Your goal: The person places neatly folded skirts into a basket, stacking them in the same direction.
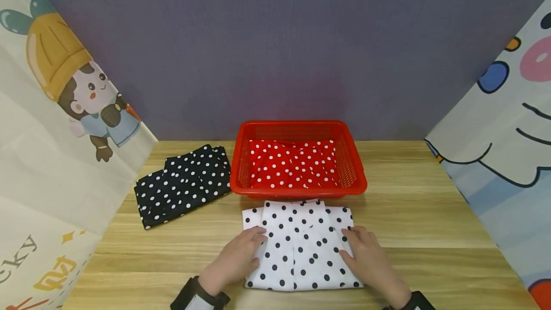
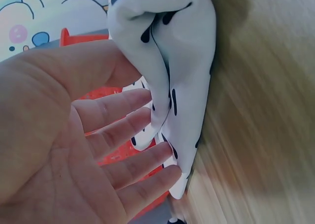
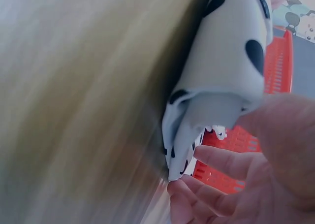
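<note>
A folded white cloth with black polka dots (image 1: 303, 248) lies flat on the wooden table in front of a red basket (image 1: 298, 192). Along its left edge rests my left hand (image 1: 237, 258), the fingers spread and touching the fabric. My right hand (image 1: 371, 261) touches the opposite edge with its fingertips. In the left wrist view the left fingers (image 2: 130, 152) are nearly straight against the layered folds. The right wrist view has the cloth's rolled side edge (image 3: 221, 61) beside the thumb, with the right fingers loosely bent.
Inside the basket lies a folded red cloth with white dots (image 1: 292, 166). A folded black cloth with white dots (image 1: 185, 188) sits left of the basket. A grey panel (image 1: 275, 51) stands behind the table (image 1: 413, 214), and printed sheets flank both sides.
</note>
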The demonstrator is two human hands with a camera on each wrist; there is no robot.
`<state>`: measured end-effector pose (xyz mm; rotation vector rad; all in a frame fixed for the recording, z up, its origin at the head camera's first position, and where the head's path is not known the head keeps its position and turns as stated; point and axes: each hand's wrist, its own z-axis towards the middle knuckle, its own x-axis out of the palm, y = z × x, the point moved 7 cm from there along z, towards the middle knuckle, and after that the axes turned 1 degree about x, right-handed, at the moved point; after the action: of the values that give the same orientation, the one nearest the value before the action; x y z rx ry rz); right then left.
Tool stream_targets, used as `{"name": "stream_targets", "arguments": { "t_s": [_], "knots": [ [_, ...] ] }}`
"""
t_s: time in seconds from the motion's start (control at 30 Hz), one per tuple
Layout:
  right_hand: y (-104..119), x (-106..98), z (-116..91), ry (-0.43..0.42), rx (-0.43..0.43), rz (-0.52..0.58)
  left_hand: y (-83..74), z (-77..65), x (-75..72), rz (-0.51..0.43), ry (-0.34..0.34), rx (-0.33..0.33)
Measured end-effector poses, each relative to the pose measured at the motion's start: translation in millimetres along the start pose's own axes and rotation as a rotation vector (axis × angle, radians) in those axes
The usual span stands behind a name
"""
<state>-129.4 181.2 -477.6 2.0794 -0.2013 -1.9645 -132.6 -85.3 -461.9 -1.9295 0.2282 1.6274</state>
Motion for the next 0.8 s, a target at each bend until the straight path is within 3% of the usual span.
{"name": "stream_targets", "arguments": {
  "t_s": [0.4,0.57,0.8],
  "knots": [
    [8,-2,-1,-0.011,-0.016,0.027,5.9,-2.4,-5.6,-0.013,-0.016,-0.021],
    [4,-5,4,0.04,0.009,0.04,8.3,-0.7,-13.7,0.033,-0.114,-0.054],
    [3,-11,21,0.005,0.009,0.032,19.9,9.8,-24.3,0.061,-0.226,-0.167]
  ]
}}
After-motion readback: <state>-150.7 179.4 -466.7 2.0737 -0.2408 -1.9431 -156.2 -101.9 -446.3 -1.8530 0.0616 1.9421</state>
